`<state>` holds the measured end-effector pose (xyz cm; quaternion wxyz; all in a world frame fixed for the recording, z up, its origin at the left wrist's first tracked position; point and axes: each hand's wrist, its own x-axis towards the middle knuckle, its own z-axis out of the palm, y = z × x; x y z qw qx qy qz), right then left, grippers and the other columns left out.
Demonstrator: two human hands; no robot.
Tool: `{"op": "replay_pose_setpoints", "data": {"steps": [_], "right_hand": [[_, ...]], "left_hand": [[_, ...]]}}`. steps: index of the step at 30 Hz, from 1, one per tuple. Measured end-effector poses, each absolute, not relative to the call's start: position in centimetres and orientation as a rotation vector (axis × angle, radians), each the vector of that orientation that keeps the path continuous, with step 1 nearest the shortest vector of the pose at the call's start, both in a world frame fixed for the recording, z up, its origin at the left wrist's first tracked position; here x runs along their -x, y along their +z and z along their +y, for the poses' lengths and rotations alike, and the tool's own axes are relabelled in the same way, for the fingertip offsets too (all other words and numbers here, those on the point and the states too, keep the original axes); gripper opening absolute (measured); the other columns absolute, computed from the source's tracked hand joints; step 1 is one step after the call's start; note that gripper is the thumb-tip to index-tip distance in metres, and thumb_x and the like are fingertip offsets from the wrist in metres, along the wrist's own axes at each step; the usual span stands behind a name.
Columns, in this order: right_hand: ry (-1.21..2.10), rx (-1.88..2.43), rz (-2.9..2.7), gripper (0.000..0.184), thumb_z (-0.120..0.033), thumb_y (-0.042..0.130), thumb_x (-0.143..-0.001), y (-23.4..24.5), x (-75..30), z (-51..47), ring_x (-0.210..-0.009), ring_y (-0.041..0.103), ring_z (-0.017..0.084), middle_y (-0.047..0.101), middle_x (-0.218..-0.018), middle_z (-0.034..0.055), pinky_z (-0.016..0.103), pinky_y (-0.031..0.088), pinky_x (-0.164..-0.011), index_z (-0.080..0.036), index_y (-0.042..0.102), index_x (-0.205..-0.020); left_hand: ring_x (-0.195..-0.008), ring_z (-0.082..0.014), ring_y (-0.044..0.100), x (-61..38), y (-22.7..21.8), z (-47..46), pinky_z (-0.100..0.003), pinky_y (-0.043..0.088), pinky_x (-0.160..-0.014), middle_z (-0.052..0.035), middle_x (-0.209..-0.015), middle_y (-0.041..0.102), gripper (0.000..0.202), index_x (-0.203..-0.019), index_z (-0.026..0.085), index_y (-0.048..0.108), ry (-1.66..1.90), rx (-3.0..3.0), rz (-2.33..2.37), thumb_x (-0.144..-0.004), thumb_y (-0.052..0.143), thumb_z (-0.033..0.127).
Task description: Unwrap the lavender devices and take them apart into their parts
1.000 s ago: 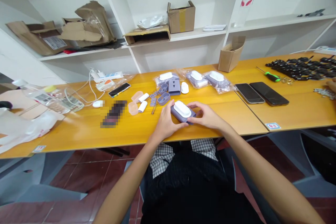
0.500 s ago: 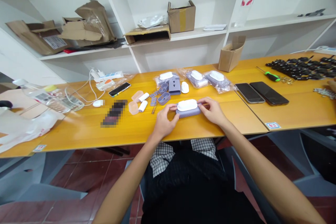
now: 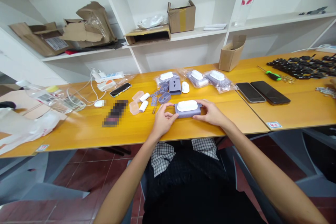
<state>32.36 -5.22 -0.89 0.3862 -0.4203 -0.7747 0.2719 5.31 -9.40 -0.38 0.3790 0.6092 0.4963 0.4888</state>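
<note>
A grey-purple plastic case point(image 3: 188, 113) with a white oval cap point(image 3: 187, 105) on top lies on the table in front of me. At its left end, my left hand point(image 3: 163, 120) is closed on it with thumb and fingers. My right hand point(image 3: 213, 112) grips the right end, its thumb against the front side. Just behind stand another grey-purple case point(image 3: 174, 86) with two dark slots and a loose white oval part point(image 3: 185, 87). To the left are small purple cups point(image 3: 164, 97), springs, white cylinders point(image 3: 143, 106) and translucent caps point(image 3: 134, 107).
Bagged units point(image 3: 219, 78) lie along the back of the wooden table point(image 3: 147, 129). Two dark phones point(image 3: 270, 92), a green screwdriver point(image 3: 273, 75) and black parts point(image 3: 301, 67) are on the right. Cables, a phone point(image 3: 120, 90) and a plastic bottle point(image 3: 49, 98) sit left.
My right thumb has moved down onto the front of the case, and the fingers of both hands have shifted on its ends. The case stays in nearly the same place.
</note>
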Motion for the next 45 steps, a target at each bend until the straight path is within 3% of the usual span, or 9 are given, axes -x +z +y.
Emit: {"op": "replay_pose_setpoints", "data": {"steps": [3, 10, 15, 18, 22, 30, 34, 39, 45], "right_hand": [[0.744, 1.068, -1.928, 0.063, -0.043, 0.089, -0.078, -0.8, -32.3, -5.2, -0.100, 0.071, 0.028, 0.076, -0.117, 0.0116, 0.047, 0.058, -0.095, -0.020, 0.073, -0.135], [0.882, 1.143, -1.705, 0.062, -0.061, 0.085, -0.075, -0.4, -31.5, -5.4, -0.064, 0.063, 0.021, 0.071, -0.072, 0.0028, 0.038, 0.057, -0.065, -0.015, 0.079, -0.117], [0.935, 1.064, -1.609, 0.046, -0.054, 0.077, -0.086, 1.5, -30.7, -6.5, -0.077, 0.071, 0.022, 0.080, -0.092, 0.0097, 0.040, 0.061, -0.075, -0.017, 0.080, -0.114], [1.009, 0.995, -1.599, 0.040, -0.045, 0.070, -0.092, 2.9, -30.7, -7.2, -0.083, 0.072, 0.022, 0.081, -0.105, 0.0115, 0.041, 0.062, -0.077, -0.018, 0.079, -0.120], [1.037, 0.946, -1.626, 0.043, -0.034, 0.069, -0.091, 4.1, -30.9, -7.7, -0.086, 0.072, 0.022, 0.081, -0.111, 0.0115, 0.042, 0.063, -0.080, -0.019, 0.077, -0.130], [1.008, 0.950, -1.642, 0.040, -0.036, 0.070, -0.091, 3.7, -31.2, -7.3, -0.090, 0.072, 0.023, 0.080, -0.108, 0.0113, 0.040, 0.062, -0.078, -0.019, 0.078, -0.127], [0.935, 1.056, -1.693, 0.035, -0.040, 0.074, -0.088, 2.1, -31.6, -6.1, -0.087, 0.073, 0.025, 0.080, -0.097, 0.0102, 0.041, 0.062, -0.077, -0.019, 0.080, -0.115], [0.854, 1.140, -1.723, 0.035, -0.038, 0.076, -0.088, -0.4, -31.8, -4.8, -0.093, 0.074, 0.028, 0.079, -0.112, 0.0120, 0.049, 0.064, -0.087, -0.020, 0.078, -0.117], [1.031, 0.865, -1.729, 0.040, -0.038, 0.079, -0.087, -1.6, -31.9, -4.9, -0.120, 0.071, 0.027, 0.064, -0.136, 0.0121, 0.049, 0.060, -0.108, -0.024, 0.077, -0.125]], "left_hand": [[-0.061, -0.0107, 0.066, -5.3, -0.2, -9.4, -0.024, 0.054, -0.058, -0.0024, -0.093, 0.072, 0.047, -0.124, 0.019, 0.062, 1.197, -1.517, 1.247, -0.085, 0.081, 0.034], [-0.103, -0.0252, 0.073, -5.6, 0.4, -9.7, -0.039, 0.061, -0.085, -0.0105, -0.118, 0.076, 0.042, -0.117, 0.021, 0.070, 1.220, -1.774, 1.310, -0.082, 0.086, 0.038], [-0.115, -0.0279, 0.072, -5.3, -0.2, -9.3, -0.045, 0.062, -0.095, -0.0144, -0.134, 0.072, 0.042, -0.130, 0.021, 0.064, 1.246, -1.818, 1.334, -0.092, 0.075, 0.033], [-0.110, -0.0264, 0.075, -5.0, -0.6, -8.9, -0.046, 0.062, -0.096, -0.0158, -0.137, 0.072, 0.043, -0.139, 0.019, 0.060, 1.211, -1.809, 1.327, -0.098, 0.067, 0.031], [-0.097, -0.0242, 0.075, -4.9, -0.8, -8.7, -0.044, 0.063, -0.093, -0.0131, -0.120, 0.077, 0.048, -0.145, 0.016, 0.060, 1.116, -1.869, 1.356, -0.100, 0.063, 0.034], [-0.102, -0.0254, 0.074, -5.3, -0.7, -8.8, -0.046, 0.061, -0.095, -0.0141, -0.124, 0.076, 0.049, -0.145, 0.017, 0.061, 1.105, -1.908, 1.411, -0.100, 0.064, 0.036], [-0.107, -0.0281, 0.075, -5.6, -0.2, -9.3, -0.047, 0.061, -0.096, -0.0148, -0.124, 0.077, 0.046, -0.137, 0.017, 0.066, 1.155, -1.910, 1.449, -0.095, 0.071, 0.036], [-0.086, -0.0236, 0.077, -6.0, 0.8, -10.4, -0.040, 0.062, -0.088, -0.0059, -0.095, 0.083, 0.021, -0.106, 0.021, 0.080, 1.091, -2.080, 1.292, -0.096, 0.065, 0.031], [-0.062, -0.0177, 0.065, -5.9, 1.1, -10.7, -0.032, 0.055, -0.065, -0.0009, -0.067, 0.070, 0.022, -0.089, 0.019, 0.079, 1.229, -1.981, 1.374, -0.095, 0.066, 0.036]]}}
